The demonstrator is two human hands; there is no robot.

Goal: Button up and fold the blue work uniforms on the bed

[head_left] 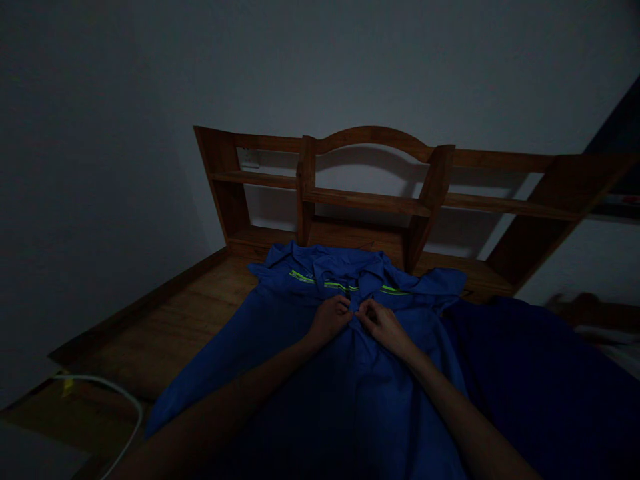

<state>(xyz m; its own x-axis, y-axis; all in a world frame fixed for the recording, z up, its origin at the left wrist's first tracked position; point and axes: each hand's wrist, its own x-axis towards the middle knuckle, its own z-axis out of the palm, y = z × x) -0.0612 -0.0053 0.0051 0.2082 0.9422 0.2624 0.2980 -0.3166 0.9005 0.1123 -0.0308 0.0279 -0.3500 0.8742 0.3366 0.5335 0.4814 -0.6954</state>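
Observation:
A blue collared shirt [300, 333] with a bright yellow-green stripe across its chest lies spread on a wooden surface, its collar toward the shelf. At the front opening just below the collar, my left hand [331, 316] pinches the cloth with curled fingers. Close beside it, my right hand [381, 324] is closed on the other side of the same opening, fingertips nearly meeting the left ones. The cloth puckers between them. Dim light and the fingers hide whether a button is there.
Behind the shirt stands a wooden shelf unit [370, 200] against the wall. Dark blue cloth [540, 387] lies to the right. A white cable [127, 395] curves over the wooden board [195, 313] on the left. A wall socket [249, 158] shows through the shelf.

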